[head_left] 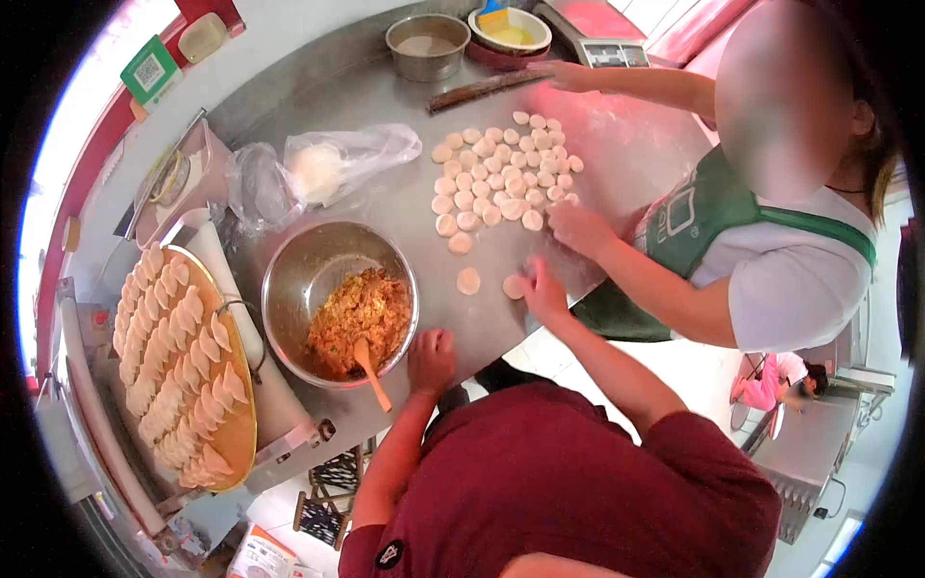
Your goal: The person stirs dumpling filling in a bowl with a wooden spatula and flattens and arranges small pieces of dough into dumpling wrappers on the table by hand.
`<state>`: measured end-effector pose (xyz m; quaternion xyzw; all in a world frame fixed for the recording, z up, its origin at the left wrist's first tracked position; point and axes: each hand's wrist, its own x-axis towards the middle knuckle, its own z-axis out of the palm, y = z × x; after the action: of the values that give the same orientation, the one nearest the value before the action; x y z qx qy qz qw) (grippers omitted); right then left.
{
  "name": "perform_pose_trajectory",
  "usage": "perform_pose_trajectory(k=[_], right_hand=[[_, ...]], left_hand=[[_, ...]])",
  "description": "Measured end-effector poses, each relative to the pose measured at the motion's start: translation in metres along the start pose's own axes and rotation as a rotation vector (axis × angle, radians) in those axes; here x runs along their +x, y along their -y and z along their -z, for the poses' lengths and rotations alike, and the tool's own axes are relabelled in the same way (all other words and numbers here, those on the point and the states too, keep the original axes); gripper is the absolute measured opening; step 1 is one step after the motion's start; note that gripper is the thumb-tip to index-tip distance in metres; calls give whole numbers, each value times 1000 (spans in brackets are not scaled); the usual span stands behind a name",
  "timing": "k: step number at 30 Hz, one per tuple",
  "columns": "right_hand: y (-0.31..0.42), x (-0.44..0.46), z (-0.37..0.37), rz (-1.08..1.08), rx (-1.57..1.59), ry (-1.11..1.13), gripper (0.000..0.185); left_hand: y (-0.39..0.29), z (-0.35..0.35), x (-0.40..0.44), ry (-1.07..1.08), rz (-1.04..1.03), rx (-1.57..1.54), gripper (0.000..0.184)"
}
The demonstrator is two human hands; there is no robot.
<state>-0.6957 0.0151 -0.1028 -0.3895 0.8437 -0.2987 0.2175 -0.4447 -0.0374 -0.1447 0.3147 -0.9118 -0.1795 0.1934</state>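
My right hand (545, 291) is at the edge of a flat dough round (514, 286) on the metal table, its fingers closed at the rim. My left hand (432, 362) is curled into a fist at the table's near edge, beside the steel bowl; whether anything is inside it is hidden. The steel bowl (279, 299) contains orange-brown filling (361, 313) with a wooden spoon (372, 374) stuck in it. Another dough round (468, 281) lies flat between my hands. Beyond it, many small dough pieces (496, 173) are spread in a cluster.
Across the corner, a co-worker in a green apron (689, 226) has one hand (578, 226) by the dough pieces and another near a rolling pin (487, 90). Rows of dumplings fill a round tray (252, 424) at left. A plastic bag (371, 149), a metal pot (429, 67) and a scale (617, 53) stand farther back.
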Motion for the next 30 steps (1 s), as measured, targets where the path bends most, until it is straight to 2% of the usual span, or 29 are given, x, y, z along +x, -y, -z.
perform_pose_trajectory(k=[2,5,6,8,11,15,18,20,22,25,27,30], right_hand=[[-4,-19,-2,-88,-57,146,42],[15,5,-6,-85,56,166,47],[26,6,-9,139,-77,125,49],[43,1,-16,584,-358,30,54],[40,8,-47,1101,-402,196,56],[39,85,-64,944,-651,6,51],[42,105,-58,878,-576,84,48],[45,124,-51,887,-585,45,51],[44,122,-50,884,-583,26,53],[60,92,-57,706,-554,4,56],[38,51,-72,837,-406,382,58],[16,27,-69,1081,-488,412,60]], left_hand=[[-1,0,4,3,8,-14,22],[7,-20,-10,-23,93,-84,22],[14,-30,-13,-49,130,-112,21],[2,-3,-3,-15,35,-20,22],[-4,5,2,-12,-18,25,19],[-5,8,6,-44,-37,3,21],[2,0,0,-17,-26,18,24],[-5,5,5,-35,-34,17,25],[-7,5,0,67,11,28,27],[5,-7,-6,45,23,37,24],[4,-4,-3,50,33,54,22],[-6,5,4,32,15,51,22]])
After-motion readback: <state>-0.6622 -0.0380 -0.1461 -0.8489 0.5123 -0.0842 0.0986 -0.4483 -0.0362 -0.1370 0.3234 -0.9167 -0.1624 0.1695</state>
